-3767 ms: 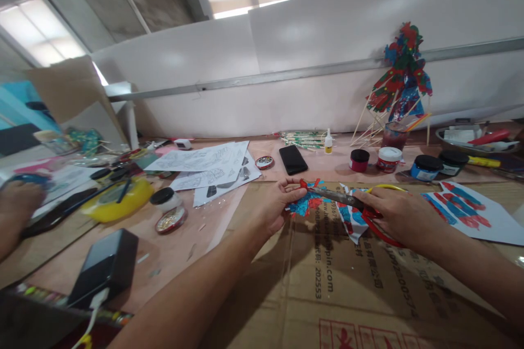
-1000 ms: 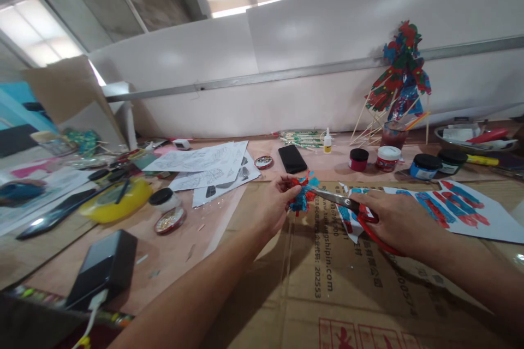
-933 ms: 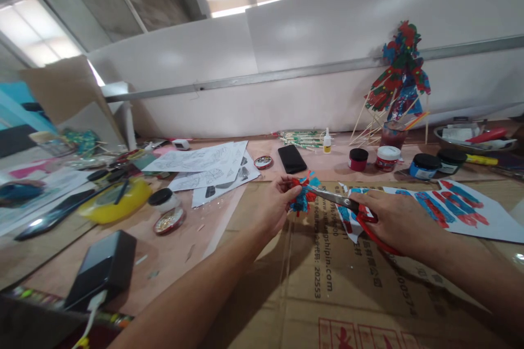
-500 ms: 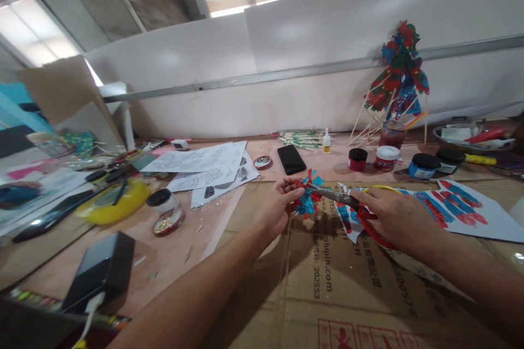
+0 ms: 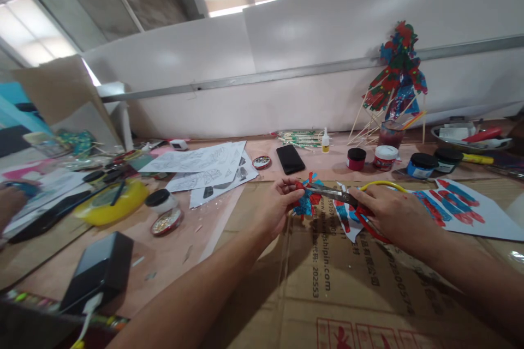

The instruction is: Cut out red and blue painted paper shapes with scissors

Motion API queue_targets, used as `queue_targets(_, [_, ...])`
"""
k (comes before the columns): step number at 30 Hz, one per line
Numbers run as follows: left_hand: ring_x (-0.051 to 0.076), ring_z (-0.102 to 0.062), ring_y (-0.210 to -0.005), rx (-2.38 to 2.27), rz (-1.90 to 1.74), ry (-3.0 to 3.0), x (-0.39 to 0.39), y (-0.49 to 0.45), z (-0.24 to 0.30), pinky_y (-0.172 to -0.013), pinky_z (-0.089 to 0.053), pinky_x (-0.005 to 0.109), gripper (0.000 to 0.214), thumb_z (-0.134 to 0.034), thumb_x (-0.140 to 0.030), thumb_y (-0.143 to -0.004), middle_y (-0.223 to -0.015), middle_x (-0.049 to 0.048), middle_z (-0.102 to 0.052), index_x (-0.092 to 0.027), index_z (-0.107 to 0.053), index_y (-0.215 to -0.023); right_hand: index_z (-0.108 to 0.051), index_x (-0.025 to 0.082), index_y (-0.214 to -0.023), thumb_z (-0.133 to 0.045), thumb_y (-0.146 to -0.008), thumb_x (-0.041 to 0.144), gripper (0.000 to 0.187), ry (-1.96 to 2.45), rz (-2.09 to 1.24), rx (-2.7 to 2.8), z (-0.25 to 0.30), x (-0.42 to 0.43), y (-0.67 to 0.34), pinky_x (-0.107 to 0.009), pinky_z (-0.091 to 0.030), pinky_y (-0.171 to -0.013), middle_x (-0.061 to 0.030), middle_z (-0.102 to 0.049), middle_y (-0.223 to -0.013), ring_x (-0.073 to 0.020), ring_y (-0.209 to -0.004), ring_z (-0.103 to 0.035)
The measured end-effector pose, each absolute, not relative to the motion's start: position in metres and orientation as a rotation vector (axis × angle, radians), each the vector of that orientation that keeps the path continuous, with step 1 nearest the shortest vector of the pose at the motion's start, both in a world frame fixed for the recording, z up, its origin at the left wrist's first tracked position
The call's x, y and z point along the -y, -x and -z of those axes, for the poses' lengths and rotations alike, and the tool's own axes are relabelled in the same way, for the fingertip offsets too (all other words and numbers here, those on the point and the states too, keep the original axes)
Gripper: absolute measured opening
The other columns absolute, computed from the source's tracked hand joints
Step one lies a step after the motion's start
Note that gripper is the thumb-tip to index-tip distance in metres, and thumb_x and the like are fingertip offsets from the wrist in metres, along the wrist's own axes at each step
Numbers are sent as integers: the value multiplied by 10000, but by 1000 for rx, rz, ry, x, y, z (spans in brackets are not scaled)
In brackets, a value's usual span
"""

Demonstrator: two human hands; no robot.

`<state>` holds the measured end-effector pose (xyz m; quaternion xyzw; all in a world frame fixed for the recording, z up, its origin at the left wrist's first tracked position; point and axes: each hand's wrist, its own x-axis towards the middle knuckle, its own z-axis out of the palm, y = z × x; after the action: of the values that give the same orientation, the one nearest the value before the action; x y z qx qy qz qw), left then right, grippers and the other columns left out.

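Over brown cardboard (image 5: 262, 305) in the head view, clock read outward from the piece held there: red-and-blue paper piece (image 5: 306, 209), raised slightly, loose strips about its edge. Pinched on the nine o'clock side, thumb and fingertips of left hand (image 5: 280, 204) drawn narrow upon it, apparently to steady it with the opposite edge exposed.

Toward three o'clock: right hand (image 5: 387, 210), fingers curled around red and yellow handles of scissors (image 5: 338, 194), presumably for squeezing control; blades directed at nine o'clock, tips at the paper, gap between blades too fine to tell.

Between three and four o'clock: painted scrap (image 5: 351, 229), beneath the scissors. At three, beyond: white sheet (image 5: 497, 218) with painted bands, probably laid flat against creasing.

At two o'clock: lidded paint jars (image 5: 356, 160), likely set back to spare the forearm. Between one and two: painted cutouts (image 5: 403, 65) with sticks, propped upright, perhaps against crushing.

Between eleven and twelve: phone (image 5: 290, 158), off the cardboard, seemingly for working room. Between nine and ten: line drawings (image 5: 192, 161), overlapping, face up, likely for easy viewing.
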<state>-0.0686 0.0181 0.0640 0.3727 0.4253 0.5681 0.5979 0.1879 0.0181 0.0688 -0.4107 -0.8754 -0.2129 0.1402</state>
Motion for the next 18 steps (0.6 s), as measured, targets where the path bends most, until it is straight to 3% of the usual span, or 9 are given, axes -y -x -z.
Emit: queue_targets(18, [125,-645,-672,-981,-1260,-814,-22,71,-60,-602,-521,231,290,-780,-114,-671,-820,13,-677,-197,-612,-892,-606,201,-1219,-585,-853,139,372,1203,565,2613,-65,-21,-189,-289,-393,-574,-46,-696,-862,-224,-754,-670])
